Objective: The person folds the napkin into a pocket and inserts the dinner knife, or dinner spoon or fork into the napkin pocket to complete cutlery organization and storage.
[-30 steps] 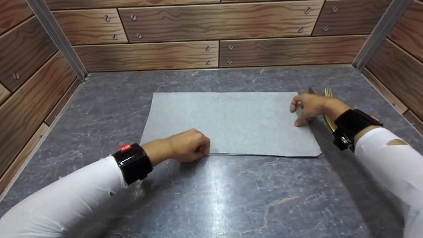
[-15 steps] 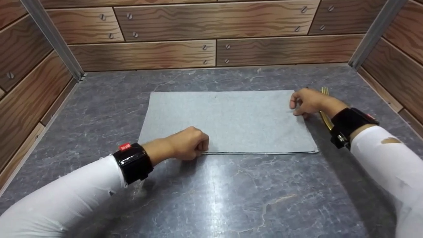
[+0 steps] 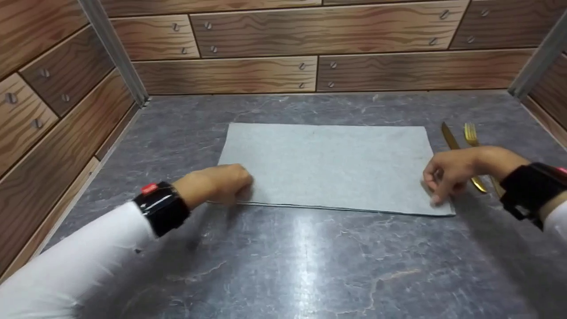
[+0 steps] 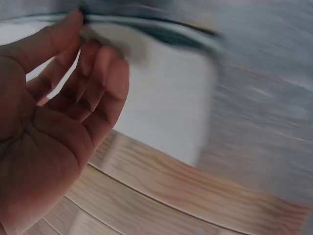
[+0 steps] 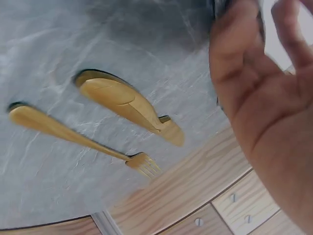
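A light grey folded cloth (image 3: 328, 168) lies flat, its layers visible along the near edge. My left hand (image 3: 217, 181) is at its near left corner, fingers bent down. The left wrist view shows the thumb close to the bent fingers at the cloth's edge; blur hides whether they pinch it. At the right edge, near the front corner, my right hand (image 3: 456, 173) touches the cloth with thumb and fingers apart. Just right of the cloth lie a gold knife (image 5: 120, 100) and a gold fork (image 5: 73, 137), both partly behind the right hand in the head view.
The cloth and cutlery lie on a grey marbled tabletop (image 3: 266, 266). Wood-patterned panels (image 3: 248, 75) wall it at the back and sides, with metal posts (image 3: 117, 53) in the corners.
My left hand has slid left along the near edge to the corner. The right hand has come down the right edge towards the front, uncovering more of the knife. The head view has shifted left.
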